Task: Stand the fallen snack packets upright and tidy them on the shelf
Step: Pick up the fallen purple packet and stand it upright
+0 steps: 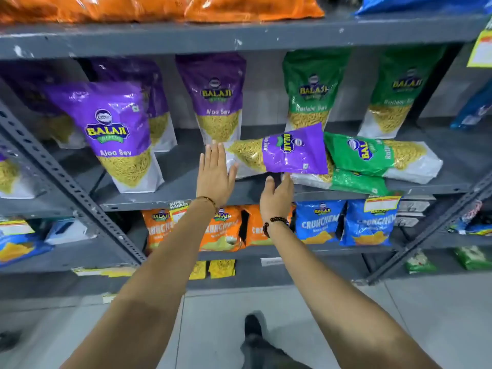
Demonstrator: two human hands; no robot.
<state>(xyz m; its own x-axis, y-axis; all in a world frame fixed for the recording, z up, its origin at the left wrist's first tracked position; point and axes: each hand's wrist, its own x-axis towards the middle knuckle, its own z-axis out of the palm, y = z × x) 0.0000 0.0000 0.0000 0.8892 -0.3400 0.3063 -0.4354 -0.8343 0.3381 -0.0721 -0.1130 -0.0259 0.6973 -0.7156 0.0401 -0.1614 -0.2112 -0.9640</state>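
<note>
A purple Aloo Sev packet (290,153) lies on its side on the grey middle shelf (170,201), resting on a fallen green Ratlam Sev packet (378,155). Another green packet (356,182) lies flat beneath them. My left hand (214,174) is flat with fingers apart, just left of the purple packet's clear bottom end. My right hand (277,195) reaches up under the purple packet's lower edge, fingertips touching it, with no closed grasp visible. Upright purple packets (117,134) (215,97) and upright green packets (311,89) (396,94) stand on the same shelf.
Orange bags (159,6) fill the shelf above. Orange (223,227) and blue Crunchem bags (343,222) stand on the shelf below. A slanted perforated grey upright (66,182) crosses at left, another at right (436,225). My shoe (253,326) is on the tiled floor.
</note>
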